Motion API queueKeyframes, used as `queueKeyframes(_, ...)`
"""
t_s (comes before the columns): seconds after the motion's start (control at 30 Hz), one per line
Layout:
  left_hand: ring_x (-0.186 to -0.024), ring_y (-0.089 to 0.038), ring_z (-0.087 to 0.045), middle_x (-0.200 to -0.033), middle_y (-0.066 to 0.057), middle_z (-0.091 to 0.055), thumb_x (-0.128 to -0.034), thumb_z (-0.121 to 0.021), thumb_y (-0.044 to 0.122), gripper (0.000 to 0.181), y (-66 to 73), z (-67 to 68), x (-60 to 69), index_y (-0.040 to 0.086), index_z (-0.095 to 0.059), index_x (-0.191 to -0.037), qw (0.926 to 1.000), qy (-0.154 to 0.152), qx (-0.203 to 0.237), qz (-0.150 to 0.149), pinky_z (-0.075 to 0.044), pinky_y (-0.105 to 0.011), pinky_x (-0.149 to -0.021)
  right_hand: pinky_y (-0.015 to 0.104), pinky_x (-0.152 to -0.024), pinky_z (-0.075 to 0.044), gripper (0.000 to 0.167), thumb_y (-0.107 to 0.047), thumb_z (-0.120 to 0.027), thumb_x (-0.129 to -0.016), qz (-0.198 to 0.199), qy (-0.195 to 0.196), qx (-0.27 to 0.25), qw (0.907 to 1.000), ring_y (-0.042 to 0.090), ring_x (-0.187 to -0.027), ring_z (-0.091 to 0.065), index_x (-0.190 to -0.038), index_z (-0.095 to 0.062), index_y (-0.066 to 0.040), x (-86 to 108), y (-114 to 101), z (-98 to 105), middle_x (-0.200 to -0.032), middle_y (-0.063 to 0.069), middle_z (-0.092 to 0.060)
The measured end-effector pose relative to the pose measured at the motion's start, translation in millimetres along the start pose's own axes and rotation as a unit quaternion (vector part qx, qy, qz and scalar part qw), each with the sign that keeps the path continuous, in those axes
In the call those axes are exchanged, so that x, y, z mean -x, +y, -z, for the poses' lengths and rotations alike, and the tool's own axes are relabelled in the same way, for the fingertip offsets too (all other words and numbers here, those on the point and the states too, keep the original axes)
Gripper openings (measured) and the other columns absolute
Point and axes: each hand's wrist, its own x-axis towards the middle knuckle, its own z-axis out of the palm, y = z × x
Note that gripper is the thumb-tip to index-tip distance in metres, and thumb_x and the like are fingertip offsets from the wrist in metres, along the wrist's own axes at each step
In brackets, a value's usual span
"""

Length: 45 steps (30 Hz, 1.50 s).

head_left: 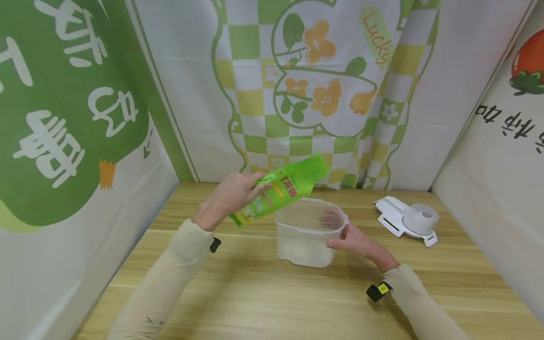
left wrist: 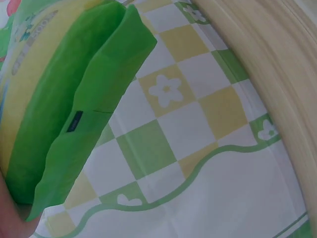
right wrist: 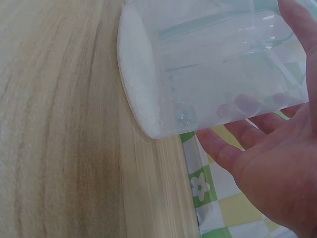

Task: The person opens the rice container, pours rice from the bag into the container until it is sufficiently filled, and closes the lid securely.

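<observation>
My left hand (head_left: 231,196) grips a green and yellow plastic bag (head_left: 286,185) with red characters. The bag is held tilted above and to the left of a clear plastic container (head_left: 308,243), its far end pointing up to the right. In the left wrist view, the green edge of the bag (left wrist: 94,104) shows, with only a bit of the hand at the lower left corner. The right hand (head_left: 354,238) holds the container by its right side, thumb in front and fingers behind. White grainy contents (right wrist: 136,69) cover the container's bottom, which stands on the table.
A white lid (head_left: 393,217) with a round translucent cap (head_left: 420,218) lies at the right back of the wooden table (head_left: 238,293). Behind the table hangs a green and white checked curtain (head_left: 250,94). Printed cloths flank both sides.
</observation>
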Motion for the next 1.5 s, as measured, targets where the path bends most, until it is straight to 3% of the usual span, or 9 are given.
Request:
queueKeyframes(0.2,-0.05,-0.007,-0.041,-0.064,0.004,-0.056,-0.1024,-0.049,0.038,0.029,2.1,3.1,-2.9,0.013,-0.062,-0.101,0.9988,-0.027,-0.026,-0.031,-0.044,-0.026,-0.054,0.024,-0.099,-0.047,0.086,-0.013,-0.075,-0.085,-0.006,0.0,-0.001,1.0,0.054,-0.134,-0.036,-0.151,-0.02,-0.003,0.7,0.2,-0.3,-0.146,0.034,-0.037)
queueKeyframes(0.3,-0.052,-0.006,-0.046,-0.073,0.003,-0.066,-0.1025,-0.048,0.041,0.034,4.9,5.2,-5.6,0.013,-0.065,-0.111,0.9975,-0.044,-0.039,-0.038,-0.05,-0.028,-0.058,0.024,-0.099,-0.047,0.085,-0.009,-0.074,-0.085,-0.008,0.001,0.0,1.0,0.055,-0.134,-0.035,-0.15,-0.02,-0.003,1.0,1.2,-0.1,-0.146,0.034,-0.037)
queueKeyframes(0.43,-0.048,-0.006,-0.043,-0.067,0.001,-0.064,-0.1023,-0.047,0.042,0.038,7.8,8.3,-9.9,0.013,-0.065,-0.12,0.9953,-0.057,-0.055,-0.055,-0.052,-0.029,-0.058,0.028,-0.101,-0.048,0.083,-0.006,-0.073,-0.086,-0.006,0.0,0.005,1.0,0.055,-0.134,-0.036,-0.15,-0.02,-0.003,0.8,3.4,-0.1,-0.146,0.034,-0.038)
queueKeyframes(0.6,-0.045,-0.005,-0.035,-0.054,0.007,-0.044,-0.1026,-0.046,0.042,0.034,8.4,10.5,-14.8,0.016,-0.067,-0.107,0.9925,-0.073,-0.068,-0.071,-0.049,-0.025,-0.056,0.035,-0.102,-0.048,0.083,-0.008,-0.073,-0.086,-0.01,0.002,0.006,0.9999,0.053,-0.134,-0.037,-0.15,-0.021,-0.005,1.0,1.9,-1.0,-0.146,0.032,-0.039)
queueKeyframes(0.83,-0.045,-0.006,-0.029,-0.053,0.007,-0.036,-0.1027,-0.046,0.044,0.033,10.3,13.6,-18.7,0.017,-0.062,-0.093,0.989,-0.092,-0.084,-0.079,-0.041,-0.023,-0.051,0.026,-0.099,-0.048,0.085,-0.009,-0.074,-0.086,-0.012,0.001,0.003,0.9999,0.052,-0.136,-0.036,-0.151,-0.02,-0.007,1.1,0.6,-0.9,-0.147,0.031,-0.038)
queueKeyframes(1.0,-0.045,-0.006,-0.034,-0.054,0.006,-0.046,-0.1025,-0.046,0.043,0.037,12.2,14.0,-20.9,0.014,-0.069,-0.107,0.9866,-0.098,-0.098,-0.086,-0.052,-0.028,-0.059,0.028,-0.1,-0.049,0.084,-0.009,-0.074,-0.086,-0.007,0.001,0.005,1.0,0.052,-0.135,-0.038,-0.151,-0.02,-0.006,0.9,0.1,-0.7,-0.147,0.031,-0.038)
queueKeyframes(1.2,-0.049,-0.006,-0.048,-0.07,0.0,-0.067,-0.1024,-0.046,0.044,0.045,14.5,16.1,-22.5,0.012,-0.065,-0.127,0.985,-0.11,-0.104,-0.083,-0.059,-0.034,-0.075,0.036,-0.102,-0.049,0.085,-0.01,-0.075,-0.085,-0.007,0.004,0.007,0.9999,0.052,-0.134,-0.039,-0.15,-0.021,-0.005,0.3,-2.3,-1.2,-0.145,0.032,-0.04)
queueKeyframes(1.5,-0.051,-0.007,-0.051,-0.067,0.002,-0.064,-0.1019,-0.048,0.044,0.04,15.9,19.6,-24.4,0.014,-0.069,-0.119,0.9828,-0.115,-0.114,-0.088,-0.058,-0.033,-0.07,0.037,-0.101,-0.049,0.084,-0.011,-0.075,-0.085,-0.007,0.001,0.012,0.9999,0.051,-0.134,-0.039,-0.151,-0.021,-0.006,-0.3,-1.0,-0.2,-0.146,0.031,-0.04)
